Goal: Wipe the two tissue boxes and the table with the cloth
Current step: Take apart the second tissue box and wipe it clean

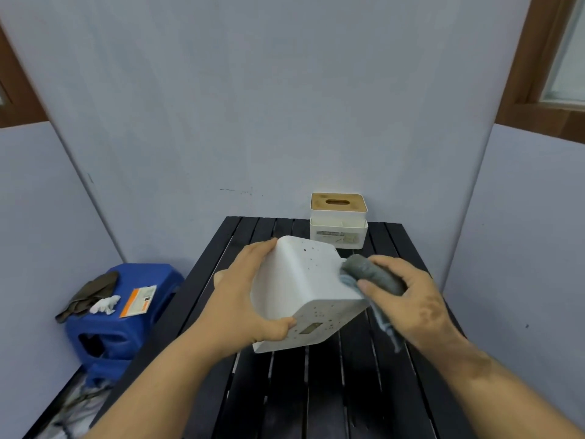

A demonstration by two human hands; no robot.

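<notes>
A white tissue box [304, 286] with dark specks is tilted above the black slatted table [316, 391]. My left hand [243, 299] grips its left side, thumb on the near face. My right hand [411, 299] holds a grey cloth [364, 270] bunched in its fingers and presses it against the box's right edge; a tail of cloth hangs down below the hand. A second white tissue box [338, 229] with a wooden lid stands upright at the table's far edge, right of centre.
A blue plastic stool [126, 321] stands left of the table, with a dark rag, a white crumpled tissue and an orange-and-white card on it. Grey walls close in behind and on both sides. A window frame is at the upper right.
</notes>
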